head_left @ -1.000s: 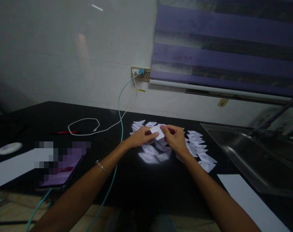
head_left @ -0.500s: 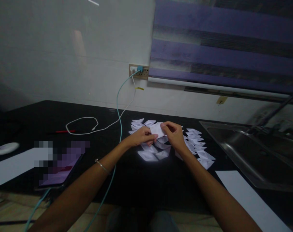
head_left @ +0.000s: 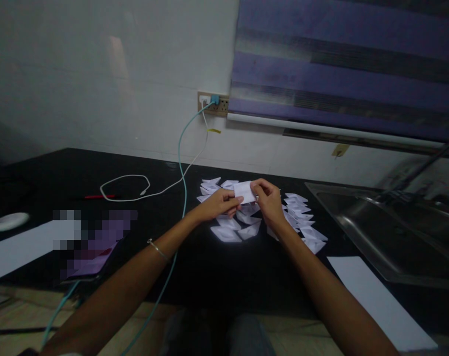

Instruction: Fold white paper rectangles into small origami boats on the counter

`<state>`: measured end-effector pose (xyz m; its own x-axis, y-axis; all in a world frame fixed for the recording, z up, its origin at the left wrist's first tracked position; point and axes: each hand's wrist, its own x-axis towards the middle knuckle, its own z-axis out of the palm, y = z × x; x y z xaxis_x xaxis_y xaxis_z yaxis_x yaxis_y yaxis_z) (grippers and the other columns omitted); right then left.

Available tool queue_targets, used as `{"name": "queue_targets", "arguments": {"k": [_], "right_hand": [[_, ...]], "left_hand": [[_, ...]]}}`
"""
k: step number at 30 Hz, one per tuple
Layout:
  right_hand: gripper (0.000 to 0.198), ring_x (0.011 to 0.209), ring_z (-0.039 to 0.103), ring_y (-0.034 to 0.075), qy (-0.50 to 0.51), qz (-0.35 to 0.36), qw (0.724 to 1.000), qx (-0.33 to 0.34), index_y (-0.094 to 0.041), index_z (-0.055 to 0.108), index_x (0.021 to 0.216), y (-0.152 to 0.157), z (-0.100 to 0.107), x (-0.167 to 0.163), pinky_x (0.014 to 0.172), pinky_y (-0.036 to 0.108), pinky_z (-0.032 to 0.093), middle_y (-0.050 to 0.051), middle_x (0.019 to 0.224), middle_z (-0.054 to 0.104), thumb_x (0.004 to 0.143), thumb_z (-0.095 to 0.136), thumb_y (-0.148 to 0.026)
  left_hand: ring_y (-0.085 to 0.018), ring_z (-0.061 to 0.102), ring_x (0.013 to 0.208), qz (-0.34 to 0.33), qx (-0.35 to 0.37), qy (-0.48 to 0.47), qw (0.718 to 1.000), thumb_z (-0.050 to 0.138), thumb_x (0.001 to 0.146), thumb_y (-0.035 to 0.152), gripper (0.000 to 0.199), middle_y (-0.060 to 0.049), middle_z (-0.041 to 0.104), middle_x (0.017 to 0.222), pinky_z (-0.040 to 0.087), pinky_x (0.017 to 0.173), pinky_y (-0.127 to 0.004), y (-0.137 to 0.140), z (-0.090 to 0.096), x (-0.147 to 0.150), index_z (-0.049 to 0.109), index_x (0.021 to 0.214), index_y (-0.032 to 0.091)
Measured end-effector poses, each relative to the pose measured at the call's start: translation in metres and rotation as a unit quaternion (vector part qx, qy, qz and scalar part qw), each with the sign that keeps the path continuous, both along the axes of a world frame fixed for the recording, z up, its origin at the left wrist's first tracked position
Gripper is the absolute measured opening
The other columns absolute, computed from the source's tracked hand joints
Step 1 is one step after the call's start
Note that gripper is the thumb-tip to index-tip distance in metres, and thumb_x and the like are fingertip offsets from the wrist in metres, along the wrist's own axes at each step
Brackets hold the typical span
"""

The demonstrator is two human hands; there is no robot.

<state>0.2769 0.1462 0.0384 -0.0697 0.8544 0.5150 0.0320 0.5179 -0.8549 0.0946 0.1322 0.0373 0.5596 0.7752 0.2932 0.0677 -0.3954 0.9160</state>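
Note:
A small white piece of paper [head_left: 244, 192], which looks folded, is held up between both hands above the dark countertop. My left hand [head_left: 224, 203] pinches its left side, thumb on top and fingers curled beneath. At the paper's right edge, my right hand [head_left: 268, 198] grips with thumb and fingers. Below and behind the hands lie several folded white paper boats [head_left: 226, 234], partly covered by the hands. More paper boats [head_left: 300, 217] stand in an overlapping row to the right.
A steel sink [head_left: 352, 235] borders the right side, near a long white paper strip [head_left: 373, 291]. On the left are another paper strip [head_left: 20, 252], a tablet-like device [head_left: 94, 259], a white round object [head_left: 10, 221] and a red pen [head_left: 98, 196]. A teal cable [head_left: 185, 198] crosses the counter.
The whole view has shifted slightly, so the scene sits a little higher. Both hands still hold the paper, now tilted a little differently.

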Motion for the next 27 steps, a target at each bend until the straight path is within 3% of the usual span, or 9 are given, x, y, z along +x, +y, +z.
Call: {"name": "queue_targets", "arguments": {"k": [2, 5, 8, 10, 13, 17, 19, 21, 27], "right_hand": [[0.023, 0.064, 0.053, 0.013, -0.027, 0.011, 0.999, 0.021, -0.021, 0.064, 0.098, -0.003, 0.004, 0.002, 0.051, 0.023, 0.044, 0.001, 0.080, 0.060, 0.084, 0.064, -0.039], [0.048, 0.085, 0.061, 0.017, -0.110, 0.044, 0.989, 0.083, -0.027, 0.060, 0.122, -0.008, 0.009, 0.004, 0.063, 0.027, 0.053, 0.006, 0.109, 0.063, 0.078, 0.074, -0.037], [0.043, 0.093, 0.064, 0.019, -0.170, 0.094, 0.976, 0.097, -0.026, 0.066, 0.119, -0.011, 0.010, 0.005, 0.072, 0.032, 0.057, 0.007, 0.115, 0.064, 0.078, 0.075, -0.036], [0.035, 0.096, 0.065, 0.021, -0.155, 0.102, 0.979, 0.079, -0.024, 0.069, 0.113, -0.011, 0.009, 0.005, 0.075, 0.033, 0.058, 0.008, 0.111, 0.067, 0.081, 0.073, -0.037], [0.034, 0.101, 0.066, 0.022, -0.103, 0.103, 0.988, 0.052, -0.022, 0.072, 0.108, -0.006, 0.007, 0.007, 0.079, 0.035, 0.059, 0.008, 0.110, 0.070, 0.078, 0.076, -0.037], [0.034, 0.098, 0.068, 0.022, -0.071, 0.119, 0.990, 0.038, -0.022, 0.074, 0.107, 0.001, 0.006, 0.011, 0.078, 0.035, 0.060, 0.008, 0.111, 0.072, 0.076, 0.078, -0.035], [0.033, 0.096, 0.067, 0.021, -0.067, 0.127, 0.989, 0.039, -0.022, 0.074, 0.108, 0.002, 0.006, 0.012, 0.076, 0.035, 0.059, 0.008, 0.112, 0.071, 0.077, 0.077, -0.034], [0.031, 0.094, 0.067, 0.020, -0.068, 0.133, 0.988, 0.043, -0.023, 0.074, 0.107, 0.001, 0.007, 0.012, 0.075, 0.034, 0.059, 0.008, 0.110, 0.072, 0.079, 0.076, -0.034], [0.027, 0.084, 0.067, 0.018, -0.097, 0.124, 0.986, 0.048, -0.023, 0.075, 0.105, -0.003, 0.010, 0.010, 0.067, 0.031, 0.058, 0.007, 0.101, 0.071, 0.084, 0.070, -0.039]], "left_hand": [[-0.006, 0.050, 0.044, 0.034, -0.005, -0.034, 0.999, 0.056, 0.092, 0.044, 0.040, 0.004, 0.051, 0.048, 0.039, 0.047, -0.018, 0.005, -0.002, -0.001, 0.059, 0.067, 0.014], [-0.006, 0.048, 0.041, 0.074, -0.007, -0.062, 0.995, 0.057, 0.090, 0.048, 0.043, 0.004, 0.051, 0.046, 0.038, 0.046, -0.018, 0.011, -0.004, -0.004, 0.057, 0.064, 0.014], [-0.005, 0.047, 0.043, 0.052, -0.010, -0.037, 0.998, 0.055, 0.090, 0.051, 0.047, 0.001, 0.055, 0.049, 0.036, 0.045, -0.018, 0.012, -0.002, -0.008, 0.059, 0.062, 0.013], [-0.006, 0.050, 0.046, 0.017, -0.016, -0.015, 1.000, 0.055, 0.090, 0.051, 0.046, 0.000, 0.058, 0.052, 0.037, 0.046, -0.018, 0.011, 0.002, -0.011, 0.062, 0.066, 0.012], [-0.009, 0.059, 0.056, 0.015, -0.011, -0.046, 0.999, 0.066, 0.083, 0.045, 0.032, -0.001, 0.064, 0.067, 0.039, 0.047, -0.017, 0.010, 0.006, -0.019, 0.065, 0.091, 0.014], [-0.014, 0.068, 0.069, 0.059, 0.000, -0.121, 0.991, 0.079, 0.071, 0.030, 0.064, -0.003, 0.067, 0.091, 0.046, 0.049, -0.018, 0.015, 0.007, -0.029, 0.051, 0.127, 0.024], [-0.016, 0.069, 0.075, 0.069, 0.016, -0.120, 0.990, 0.080, 0.068, 0.028, 0.063, -0.005, 0.067, 0.098, 0.048, 0.051, -0.019, 0.017, 0.006, -0.030, 0.053, 0.125, 0.024], [-0.016, 0.069, 0.077, 0.076, 0.029, -0.102, 0.992, 0.079, 0.070, 0.028, 0.048, -0.007, 0.068, 0.097, 0.049, 0.050, -0.019, 0.018, 0.005, -0.029, 0.061, 0.114, 0.020], [-0.012, 0.065, 0.068, 0.121, 0.054, -0.080, 0.988, 0.075, 0.076, 0.032, 0.029, -0.006, 0.070, 0.086, 0.048, 0.048, -0.018, 0.015, 0.007, -0.025, 0.070, 0.099, 0.015]]}}
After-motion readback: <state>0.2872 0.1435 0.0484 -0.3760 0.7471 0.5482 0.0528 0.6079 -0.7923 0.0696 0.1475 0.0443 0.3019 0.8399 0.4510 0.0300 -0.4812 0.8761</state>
